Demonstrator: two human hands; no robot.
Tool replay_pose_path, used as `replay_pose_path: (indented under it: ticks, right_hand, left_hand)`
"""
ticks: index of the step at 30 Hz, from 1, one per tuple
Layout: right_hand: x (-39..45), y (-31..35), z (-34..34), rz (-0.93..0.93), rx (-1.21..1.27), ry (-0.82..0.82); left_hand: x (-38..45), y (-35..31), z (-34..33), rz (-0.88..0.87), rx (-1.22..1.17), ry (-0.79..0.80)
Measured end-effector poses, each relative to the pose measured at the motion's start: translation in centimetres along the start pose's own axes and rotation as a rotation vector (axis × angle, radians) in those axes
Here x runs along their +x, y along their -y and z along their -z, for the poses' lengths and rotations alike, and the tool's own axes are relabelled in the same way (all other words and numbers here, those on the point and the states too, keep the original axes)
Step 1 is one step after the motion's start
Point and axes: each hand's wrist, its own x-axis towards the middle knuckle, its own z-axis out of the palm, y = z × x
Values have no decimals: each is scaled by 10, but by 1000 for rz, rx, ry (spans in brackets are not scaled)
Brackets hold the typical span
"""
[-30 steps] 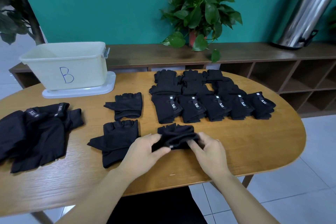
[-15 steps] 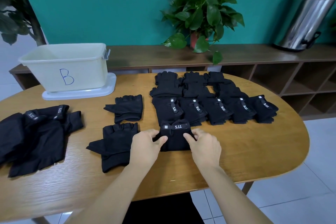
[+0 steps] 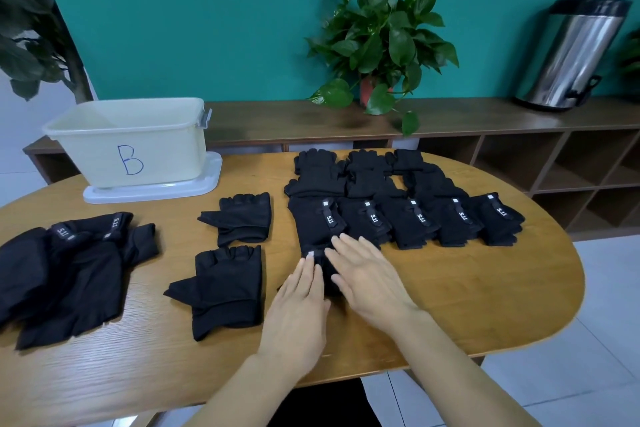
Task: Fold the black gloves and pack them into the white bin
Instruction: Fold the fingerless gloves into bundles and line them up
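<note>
Head view showed your left hand and right hand laid flat, fingers straight, pressing the folded glove between and under your fingertips. Folded gloves lay just beyond your fingers; the white bin stood well off to their left, beyond them.

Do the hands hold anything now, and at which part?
Nothing is gripped. Both hands, left and right, lie flat with straight fingers on the folded glove, pressing its top.

Both forearms reach forward; left hand and right hand lie flat, fingers straight, side by side, palms down.
</note>
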Motion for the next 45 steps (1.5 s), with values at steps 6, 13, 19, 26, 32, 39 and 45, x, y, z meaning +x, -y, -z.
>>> replay_pose_path:
  ticks: [6,13,19,26,32,39,45]
  right_hand:
    - [-14,6,-19,-66,58,58]
    - [-42,5,-7,-171,23,23]
    - [-73,-23,3,-283,-40,6]
    - [-118,-69,22,-513,-146,17]
    - [-139,-93,32,-716,-205,28]
    - [-139,-108,46,-822,-209,34]
    - [-150,-122,47,-581,-167,-2]
  left_hand:
    - [-5,5,-6,47,58,68]
    - [-6,6,-11,-112,-11,118]
    - [11,-24,-19,-258,-72,175]
    - [50,-82,-42,-452,-67,244]
    - [91,-118,-58,-611,6,293]
    - [129,-134,-62,-716,133,314]
    - [106,-137,-57,-576,56,312]
